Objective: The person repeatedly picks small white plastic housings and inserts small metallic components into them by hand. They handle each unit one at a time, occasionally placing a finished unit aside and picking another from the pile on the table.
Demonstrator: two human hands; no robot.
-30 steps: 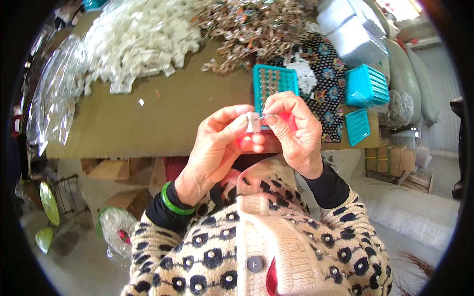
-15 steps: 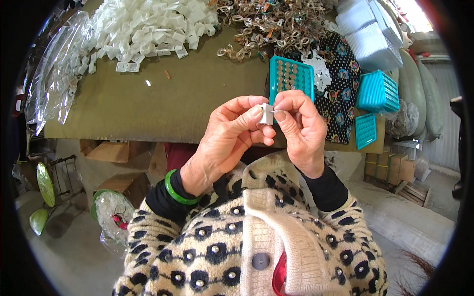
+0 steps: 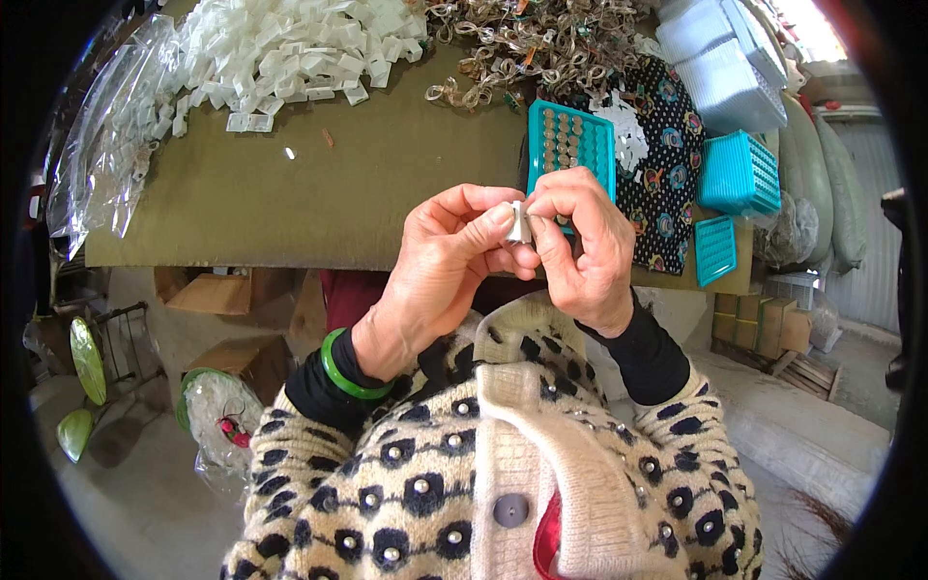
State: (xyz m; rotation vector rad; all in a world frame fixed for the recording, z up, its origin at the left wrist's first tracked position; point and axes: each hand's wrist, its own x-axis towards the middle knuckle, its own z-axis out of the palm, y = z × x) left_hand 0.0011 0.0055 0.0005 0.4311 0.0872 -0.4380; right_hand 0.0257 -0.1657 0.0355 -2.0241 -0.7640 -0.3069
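Observation:
My left hand (image 3: 430, 266) holds a small white plastic case (image 3: 519, 223) between thumb and fingers, over the near edge of the table. Closed in a pinch, my right hand (image 3: 592, 253) has its thumb and forefinger against the case's right side. Whatever small piece those fingertips grip is hidden. Just beyond the right hand lies a teal tray (image 3: 601, 150) with several round, silvery button cells in its left pockets.
A heap of white plastic casings (image 3: 300, 48) and a tangle of clear looped wires (image 3: 541, 53) cover the far table. Dark patterned cloth (image 3: 667, 145), white flat pieces (image 3: 623, 135), stacked teal trays (image 3: 739, 174) and stacked white trays (image 3: 725, 77) lie right.
My right fingertips have closed in on the case's right side; the thin pale piece seen between them earlier no longer shows. My left hand keeps its hold on the case.

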